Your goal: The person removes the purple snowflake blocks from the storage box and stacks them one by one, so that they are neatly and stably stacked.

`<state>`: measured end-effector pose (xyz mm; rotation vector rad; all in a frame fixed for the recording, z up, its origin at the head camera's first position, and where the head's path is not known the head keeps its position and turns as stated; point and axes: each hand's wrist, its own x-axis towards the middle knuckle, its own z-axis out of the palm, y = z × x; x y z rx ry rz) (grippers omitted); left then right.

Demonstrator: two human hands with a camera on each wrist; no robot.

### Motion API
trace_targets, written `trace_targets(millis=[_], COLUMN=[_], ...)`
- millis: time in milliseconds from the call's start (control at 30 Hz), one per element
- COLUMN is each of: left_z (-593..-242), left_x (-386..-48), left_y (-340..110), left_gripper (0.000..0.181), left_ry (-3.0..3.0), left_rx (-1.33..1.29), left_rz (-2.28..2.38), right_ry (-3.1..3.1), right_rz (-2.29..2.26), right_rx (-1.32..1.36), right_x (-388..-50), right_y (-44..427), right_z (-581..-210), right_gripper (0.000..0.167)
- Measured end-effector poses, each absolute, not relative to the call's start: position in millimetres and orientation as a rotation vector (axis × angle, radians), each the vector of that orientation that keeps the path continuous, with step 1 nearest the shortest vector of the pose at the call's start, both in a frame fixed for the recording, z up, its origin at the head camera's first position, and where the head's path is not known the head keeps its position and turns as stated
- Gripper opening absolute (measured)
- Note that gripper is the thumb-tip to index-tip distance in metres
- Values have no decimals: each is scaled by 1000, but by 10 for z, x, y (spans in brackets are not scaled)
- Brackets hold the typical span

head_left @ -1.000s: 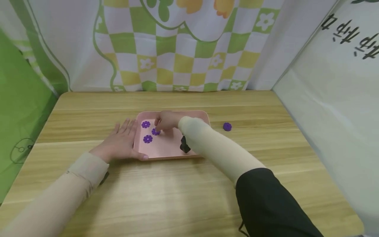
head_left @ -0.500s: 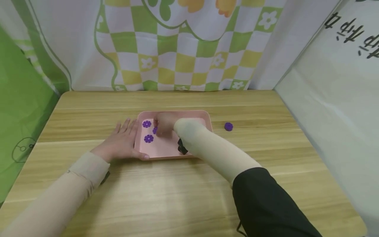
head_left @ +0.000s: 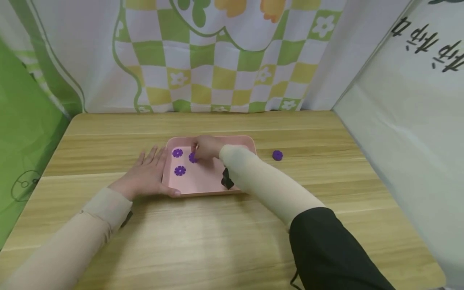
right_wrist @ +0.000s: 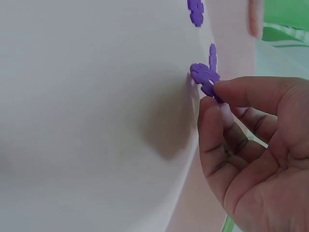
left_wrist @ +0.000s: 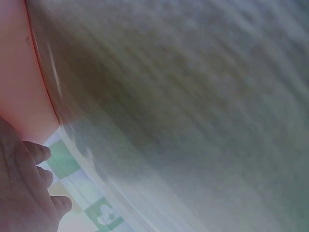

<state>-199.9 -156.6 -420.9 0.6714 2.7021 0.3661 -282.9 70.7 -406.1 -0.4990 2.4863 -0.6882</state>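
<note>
A pink tray (head_left: 197,183) sits on the wooden table. My right hand (head_left: 207,148) is over it, pinching a purple notched disc (right_wrist: 204,76) between thumb and forefinger, as the right wrist view shows. Two similar purple discs lie flat at the tray's left end: an upper one (head_left: 177,153) and a lower one (head_left: 180,170). With fingers spread, my left hand (head_left: 146,179) rests against the tray's left side, its thumb by the front left corner. The left wrist view catches only part of that hand and the tray's outer wall (left_wrist: 21,72).
Another purple disc (head_left: 277,155), perhaps a stack, lies on the table (head_left: 308,177) right of the tray. A checkered curtain (head_left: 224,76) hangs behind the table's back edge. White sheeting (head_left: 406,133) stands at the right, green cloth (head_left: 32,133) at the left.
The right hand and its pinched disc have shifted slightly right and toward the tray's back. The left hand stays against the tray, and the other discs lie where they were.
</note>
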Motion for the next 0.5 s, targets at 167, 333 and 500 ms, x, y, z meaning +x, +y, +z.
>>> trace_targets(millis=[167,333,500], left_z=[-4218,-4216,-4205], left_x=[-1993,-1995,-1996], left_y=[-1579,-1578,-1571], left_gripper=[149,148,149], left_ry=[2714,2714,2706], left_rx=[672,680,679], left_rz=[380,368,359], right_ry=[2460,2469,2417], right_rz=[-773,-831,-998], right_rx=[-473,-412,-318], right_x=[-2812,-2836,-2887], right_y=[825,968,1165], right_z=[-3996,-3952,-3906], right_gripper=[11,14,12])
